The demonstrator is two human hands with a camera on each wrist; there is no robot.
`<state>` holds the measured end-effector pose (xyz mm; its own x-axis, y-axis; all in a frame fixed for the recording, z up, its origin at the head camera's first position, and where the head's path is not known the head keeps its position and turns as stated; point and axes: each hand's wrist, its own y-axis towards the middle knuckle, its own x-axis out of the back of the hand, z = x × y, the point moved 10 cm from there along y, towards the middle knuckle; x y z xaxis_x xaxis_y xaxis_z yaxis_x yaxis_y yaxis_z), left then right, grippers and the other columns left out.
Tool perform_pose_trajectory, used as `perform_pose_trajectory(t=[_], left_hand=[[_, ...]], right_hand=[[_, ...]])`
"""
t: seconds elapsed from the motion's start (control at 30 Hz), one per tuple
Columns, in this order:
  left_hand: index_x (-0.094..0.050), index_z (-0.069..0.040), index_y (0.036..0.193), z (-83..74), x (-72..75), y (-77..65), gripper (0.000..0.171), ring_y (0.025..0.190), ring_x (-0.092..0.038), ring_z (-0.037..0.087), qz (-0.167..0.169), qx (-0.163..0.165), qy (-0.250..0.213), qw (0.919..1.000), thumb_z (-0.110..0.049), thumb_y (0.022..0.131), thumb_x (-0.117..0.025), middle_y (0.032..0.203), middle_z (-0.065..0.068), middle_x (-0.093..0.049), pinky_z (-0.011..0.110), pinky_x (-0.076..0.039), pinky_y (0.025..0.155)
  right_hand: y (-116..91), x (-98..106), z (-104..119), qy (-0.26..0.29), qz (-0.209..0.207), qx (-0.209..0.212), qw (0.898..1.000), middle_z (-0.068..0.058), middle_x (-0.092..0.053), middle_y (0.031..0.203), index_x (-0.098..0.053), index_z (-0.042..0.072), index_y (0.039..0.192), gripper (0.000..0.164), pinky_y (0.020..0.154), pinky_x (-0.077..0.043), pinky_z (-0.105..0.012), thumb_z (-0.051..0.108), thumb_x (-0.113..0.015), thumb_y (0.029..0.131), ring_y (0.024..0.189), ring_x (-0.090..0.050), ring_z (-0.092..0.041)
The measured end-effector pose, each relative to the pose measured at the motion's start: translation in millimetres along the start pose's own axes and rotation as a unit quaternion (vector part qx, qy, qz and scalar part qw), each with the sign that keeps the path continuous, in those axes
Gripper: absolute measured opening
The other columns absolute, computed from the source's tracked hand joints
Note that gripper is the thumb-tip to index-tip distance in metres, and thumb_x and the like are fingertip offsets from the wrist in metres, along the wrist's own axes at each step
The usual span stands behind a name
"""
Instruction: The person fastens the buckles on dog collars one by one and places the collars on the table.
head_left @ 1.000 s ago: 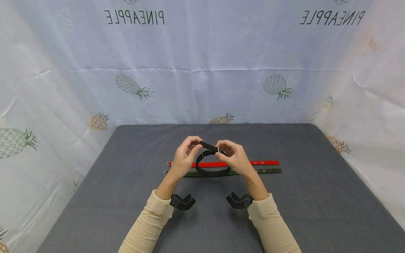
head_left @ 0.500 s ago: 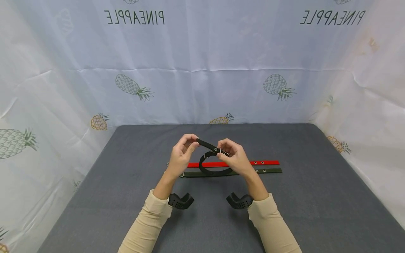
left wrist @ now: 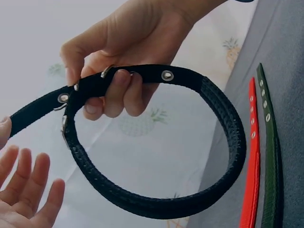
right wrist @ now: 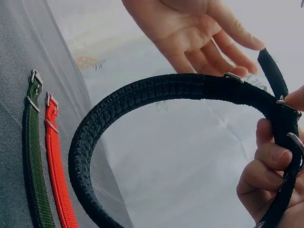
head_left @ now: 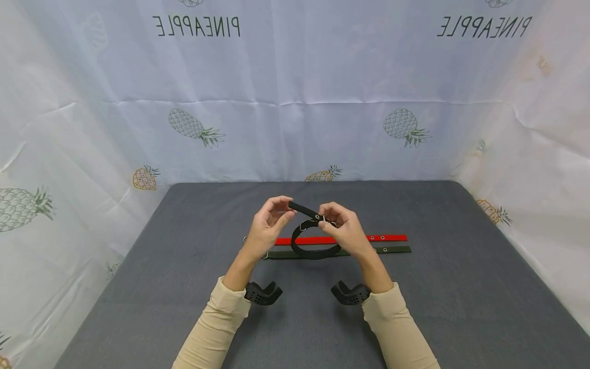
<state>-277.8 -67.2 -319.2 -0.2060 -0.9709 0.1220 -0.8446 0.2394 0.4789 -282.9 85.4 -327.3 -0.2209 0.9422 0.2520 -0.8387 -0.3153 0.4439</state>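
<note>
Black collar (head_left: 315,254) shifts slightly right of a second ago | left hand (head_left: 267,230) pinches tail tip, seemingly for tension | right hand (head_left: 344,229) grips near metal fittings (right wrist: 295,138), probably steadying | collar hangs frame-centre, overlapping red strap (left wrist: 254,161), green strap (left wrist: 270,152)

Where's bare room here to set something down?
Bare grey cloth tabletop lies outside both cream sleeves, and behind the flat red fabric strap to the white pineapple print curtain. It's crowded where the left hand and right hand hold a looped black fabric band before it and a flat green fabric strap.
</note>
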Motion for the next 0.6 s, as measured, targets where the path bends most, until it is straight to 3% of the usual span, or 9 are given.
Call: perform_pose_trajectory(t=[0.17,0.27,0.37,0.5,0.6], left_hand=[[-0.048,0.007,0.127,12.4,-8.9,-0.8,0.036,0.107,-0.062,0.015,0.035,0.023,0.002,0.9991,-0.01,0.097,-0.056,0.117,0.028,-0.057,0.013,-0.048,0.094],[-0.051,0.005,0.123,18.5,-16.9,-2.4,0.032,0.104,-0.062,0.01,0.059,0.042,0.011,0.9973,-0.014,0.098,-0.055,0.118,0.029,-0.057,0.014,-0.048,0.092],[-0.054,0.005,0.121,21.7,-23.7,-3.9,0.029,0.097,-0.059,-0.007,0.076,0.06,0.014,0.9952,-0.014,0.099,-0.053,0.117,0.027,-0.058,0.019,-0.051,0.092],[-0.054,0.007,0.12,22.9,-29.2,-4.7,0.03,0.091,-0.061,-0.004,0.089,0.068,-0.005,0.9936,-0.014,0.1,-0.052,0.116,0.029,-0.058,0.025,-0.055,0.09],[-0.056,0.007,0.118,23.3,-30.2,-4.6,0.03,0.085,-0.062,0.006,0.088,0.07,-0.013,0.9936,-0.016,0.1,-0.052,0.111,0.028,-0.06,0.02,-0.055,0.083]], right_hand=[[0.2,0.3,1.1,0.007,0.0,0.007,1.0,0.012,-0.055,0.081,-0.055,-0.008,0.1,0.013,0.061,-0.042,-0.02,-0.004,-0.057,0.088,0.071,-0.05,-0.002],[-0.1,-0.4,2.6,0.013,0.003,0.014,1.0,0.013,-0.055,0.082,-0.056,-0.009,0.102,0.014,0.061,-0.041,-0.02,-0.002,-0.058,0.09,0.072,-0.049,-0.002],[-0.5,-1.6,4.3,0.017,0.007,0.023,1.0,0.013,-0.055,0.083,-0.056,-0.009,0.104,0.016,0.06,-0.04,-0.021,0.001,-0.059,0.092,0.072,-0.048,-0.002],[-0.8,-3.6,5.2,0.019,0.014,0.029,0.999,0.013,-0.056,0.085,-0.056,-0.008,0.105,0.018,0.059,-0.039,-0.021,0.005,-0.06,0.093,0.071,-0.048,-0.002],[-0.9,-5.0,5.7,0.02,0.018,0.03,0.999,0.013,-0.056,0.086,-0.056,-0.008,0.106,0.019,0.059,-0.04,-0.022,0.006,-0.059,0.094,0.069,-0.047,-0.002]])
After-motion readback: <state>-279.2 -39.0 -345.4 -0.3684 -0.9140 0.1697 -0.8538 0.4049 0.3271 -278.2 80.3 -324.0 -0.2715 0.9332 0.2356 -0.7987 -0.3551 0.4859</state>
